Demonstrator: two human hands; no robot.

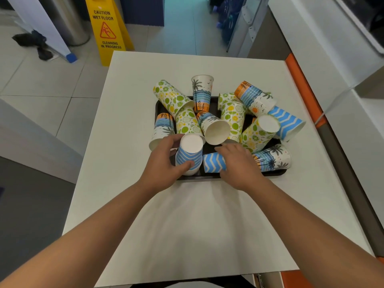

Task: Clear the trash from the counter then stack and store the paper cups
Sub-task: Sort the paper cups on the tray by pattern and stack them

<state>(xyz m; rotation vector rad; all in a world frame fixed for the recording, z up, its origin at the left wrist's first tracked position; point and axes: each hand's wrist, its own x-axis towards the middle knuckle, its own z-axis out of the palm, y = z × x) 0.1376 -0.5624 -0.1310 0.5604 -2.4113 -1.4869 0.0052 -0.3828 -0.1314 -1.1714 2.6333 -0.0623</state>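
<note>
A black tray (209, 176) on the white counter (197, 221) holds several patterned paper cups in a jumble, most lying on their sides. My left hand (164, 163) is wrapped around an upside-down blue zigzag cup (190, 153) at the tray's front left. My right hand (239, 165) lies over a second blue zigzag cup (214, 163) on its side at the tray's front, fingers curled on it. One palm-tree cup (202, 91) stands upright at the back. An open-mouthed cup (216, 130) faces me in the middle.
A yellow wet-floor sign (107, 28) stands on the tiled floor beyond the counter's far left corner. An orange-edged counter (301, 80) runs along the right. A grey surface (31, 138) sits to the left. Bare counter lies between me and the tray.
</note>
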